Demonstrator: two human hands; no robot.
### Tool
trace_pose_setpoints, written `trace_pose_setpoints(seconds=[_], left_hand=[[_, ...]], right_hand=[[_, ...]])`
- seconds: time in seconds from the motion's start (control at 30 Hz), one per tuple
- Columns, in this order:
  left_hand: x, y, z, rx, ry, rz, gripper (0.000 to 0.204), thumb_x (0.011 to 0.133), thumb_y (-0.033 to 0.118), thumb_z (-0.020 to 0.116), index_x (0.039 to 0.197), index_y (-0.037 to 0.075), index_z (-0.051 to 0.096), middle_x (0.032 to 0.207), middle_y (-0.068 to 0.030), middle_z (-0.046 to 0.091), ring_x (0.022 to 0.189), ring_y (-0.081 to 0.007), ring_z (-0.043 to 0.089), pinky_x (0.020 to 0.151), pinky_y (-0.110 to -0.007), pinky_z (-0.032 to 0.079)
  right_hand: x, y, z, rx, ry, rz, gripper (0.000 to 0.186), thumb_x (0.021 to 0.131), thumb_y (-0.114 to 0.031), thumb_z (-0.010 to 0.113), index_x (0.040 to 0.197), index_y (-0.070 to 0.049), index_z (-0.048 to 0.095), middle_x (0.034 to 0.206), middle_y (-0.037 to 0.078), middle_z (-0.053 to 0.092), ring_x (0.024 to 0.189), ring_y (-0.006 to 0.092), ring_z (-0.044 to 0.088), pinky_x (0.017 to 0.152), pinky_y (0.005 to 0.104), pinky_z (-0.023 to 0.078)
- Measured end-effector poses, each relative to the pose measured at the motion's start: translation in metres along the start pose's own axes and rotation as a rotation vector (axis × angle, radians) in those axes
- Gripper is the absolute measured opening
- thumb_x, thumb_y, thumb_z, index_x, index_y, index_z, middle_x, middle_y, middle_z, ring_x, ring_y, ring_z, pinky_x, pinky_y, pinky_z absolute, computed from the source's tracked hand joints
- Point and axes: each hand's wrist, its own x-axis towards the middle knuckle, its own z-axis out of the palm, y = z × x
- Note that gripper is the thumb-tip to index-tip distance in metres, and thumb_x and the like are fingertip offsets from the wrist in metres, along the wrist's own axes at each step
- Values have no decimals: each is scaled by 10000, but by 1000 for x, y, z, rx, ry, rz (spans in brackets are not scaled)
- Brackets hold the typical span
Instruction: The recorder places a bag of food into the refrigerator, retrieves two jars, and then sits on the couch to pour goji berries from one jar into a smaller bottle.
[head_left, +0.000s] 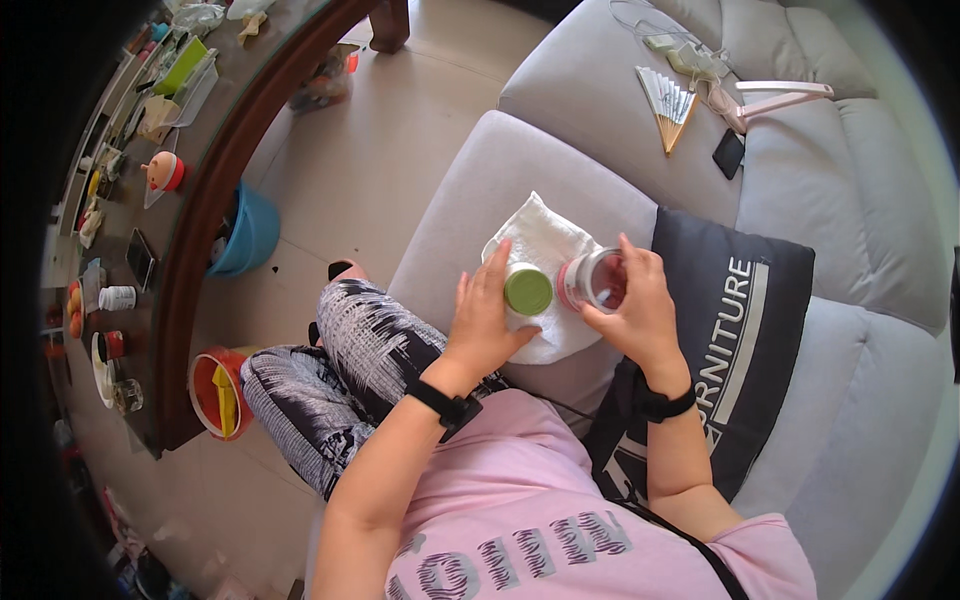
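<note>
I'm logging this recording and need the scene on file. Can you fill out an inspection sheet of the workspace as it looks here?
Surface: grey sofa; a white cloth lies spread on the seat.
Job's things: green-lidded container and a clear jar with a reddish rim, both over the cloth.
Clutter: folding fan, dark phone, pink stand, dark printed cushion.
Grips: left hand wraps the green-lidded container; right hand holds the clear jar.
Cables: thin white cable on the sofa back.
Surroundings: cluttered dark table, blue bucket, red bin, tiled floor.
</note>
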Motion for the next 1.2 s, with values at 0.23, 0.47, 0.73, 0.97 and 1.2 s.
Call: trace_pose_setpoints(seconds=[0.23,0.47,0.73,0.97,1.2], left_hand=[[-16,68,-29,111,170,370,1081,608,377,797,1420,14,183,1452,-197,257,1328,-336,305,1081,-517,198],[-26,65,-31,-82,85,298,1006,617,373,792,1384,12,251,1197,-192,537,1095,-324,552,903,-366,442],[-26,64,-54,-597,-267,266,1248,531,227,869,1452,17,53,1162,-189,564,1085,-296,570,946,-327,415],[-29,57,-46,-356,-140,301,1246,561,351,841,1440,-1,30,1099,-179,594,927,-325,630,821,-347,489],[-33,60,-41,-356,-231,218,1233,563,272,851,1447,16,31,1144,-186,579,1054,-296,591,918,-335,443]], right_hand=[[-10,-52,-54,221,-133,-254,749,557,-316,804,1186,-13,531,955,125,571,844,244,594,727,336,499],[-16,-65,-39,36,-137,-523,799,552,-525,771,1129,-10,572,948,128,603,867,293,565,812,389,429],[-20,-61,-45,479,-501,-594,910,562,-367,684,1345,0,401,1260,222,440,1128,371,427,961,425,343],[-24,-72,-55,260,-546,-280,864,609,-267,651,1371,5,346,1327,237,390,1228,390,387,1042,419,284],[-40,-58,-49,440,-414,-301,833,598,-231,660,1345,5,376,1291,223,435,1202,389,426,1005,414,350]])
